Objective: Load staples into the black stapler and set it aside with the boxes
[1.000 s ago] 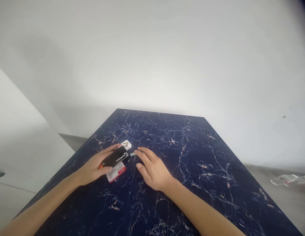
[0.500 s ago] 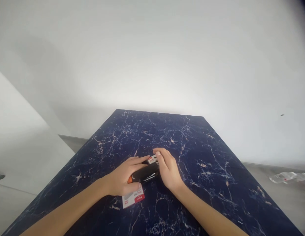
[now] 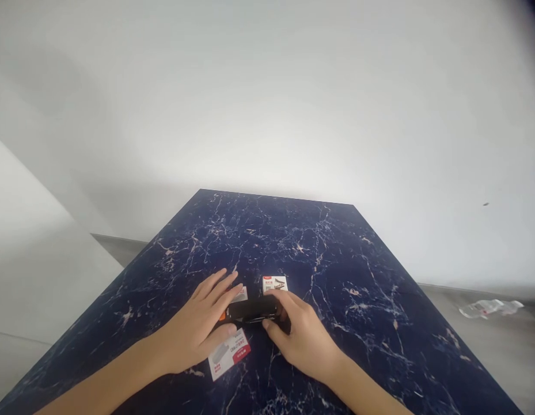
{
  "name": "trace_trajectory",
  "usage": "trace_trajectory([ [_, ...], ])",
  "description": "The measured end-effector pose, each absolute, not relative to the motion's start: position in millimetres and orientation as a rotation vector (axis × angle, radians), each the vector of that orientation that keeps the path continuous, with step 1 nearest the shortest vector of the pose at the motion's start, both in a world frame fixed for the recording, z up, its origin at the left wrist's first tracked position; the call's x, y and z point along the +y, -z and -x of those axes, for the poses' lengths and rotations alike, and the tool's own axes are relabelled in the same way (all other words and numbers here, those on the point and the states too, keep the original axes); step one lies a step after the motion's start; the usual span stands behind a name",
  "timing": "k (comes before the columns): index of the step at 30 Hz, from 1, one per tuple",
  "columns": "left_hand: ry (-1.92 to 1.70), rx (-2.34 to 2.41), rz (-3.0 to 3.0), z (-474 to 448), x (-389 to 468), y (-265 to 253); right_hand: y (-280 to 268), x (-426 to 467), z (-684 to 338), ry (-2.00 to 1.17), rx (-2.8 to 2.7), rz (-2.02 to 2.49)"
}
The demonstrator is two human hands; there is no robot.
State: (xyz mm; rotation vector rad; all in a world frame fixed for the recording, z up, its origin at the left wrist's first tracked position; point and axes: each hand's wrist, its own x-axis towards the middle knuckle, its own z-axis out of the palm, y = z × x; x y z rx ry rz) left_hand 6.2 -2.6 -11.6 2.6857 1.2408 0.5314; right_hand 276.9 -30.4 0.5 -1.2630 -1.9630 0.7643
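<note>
A black stapler [image 3: 252, 309] with an orange part at its left end lies crosswise between my hands, low over the tabletop. My right hand [image 3: 308, 334] grips its right end, thumb on the near side and fingers on the far side. At the orange end is my left hand [image 3: 200, 323], its fingers stretched out and spread, the thumb close to the stapler's near side. Partly under that thumb lies a white and red staple box [image 3: 228, 354]. Beyond the stapler sits a small white box [image 3: 274, 283] with a printed picture. Another whitish piece [image 3: 240, 295] shows behind my left fingers, mostly hidden.
The dark blue marble-patterned table [image 3: 267, 230] narrows toward a pale wall [image 3: 267, 115] at its far edge. On the floor to the right lies a clear crumpled plastic item [image 3: 489, 308], apart from the table.
The stapler has turned from slanted to nearly level across. My left hand has loosened and spread its fingers, while my right hand has shifted to grip the right end, uncovering the small white box.
</note>
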Motion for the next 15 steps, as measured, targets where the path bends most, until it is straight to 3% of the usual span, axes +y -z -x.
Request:
trace_trajectory([
  [8, -0.519, 1.185, -2.658, -2.3, 1.4, 13.6, -3.2, -22.9, -310.3, -0.863, -2.005, 1.340],
  [15, -0.549, 1.153, -2.616, -3.2, 3.1, 13.8, 6.6, -54.9, -322.8, -0.070, -2.029, 1.269],
])
